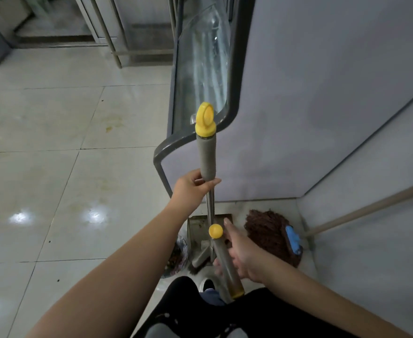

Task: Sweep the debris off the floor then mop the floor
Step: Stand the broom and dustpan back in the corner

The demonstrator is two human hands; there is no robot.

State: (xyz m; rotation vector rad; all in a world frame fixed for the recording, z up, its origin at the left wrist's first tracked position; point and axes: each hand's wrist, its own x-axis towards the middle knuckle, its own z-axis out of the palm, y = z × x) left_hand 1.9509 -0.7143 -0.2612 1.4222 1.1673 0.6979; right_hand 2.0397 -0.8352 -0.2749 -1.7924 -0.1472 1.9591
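While both tools stand together in the corner, the person takes them up to begin the sweeping. The left hand has its fingers and thumb curled round the broom handle, just below the grey foam sleeve, with the yellow cap at 12 o'clock from the hand. The right hand rests on the shorter dustpan handle; its index finger points forward and straight, and the other fingers seem to wrap the tube, so I judge it a loose hold. At 6 o'clock from the left hand, the dustpan stands on the floor with the broom bristles at its near side. At 3 o'clock from the dustpan lies the brown mop head with its blue clamp, and its wooden pole leans away toward 2 o'clock.

To do this step well, I think the right hand needs a full grip before lifting, because the dustpan may swing. The tools should rise straight up, so the bristles do not catch the mop. Dark specks lie on the tiles toward 9 o'clock; the sweeping should go there first.
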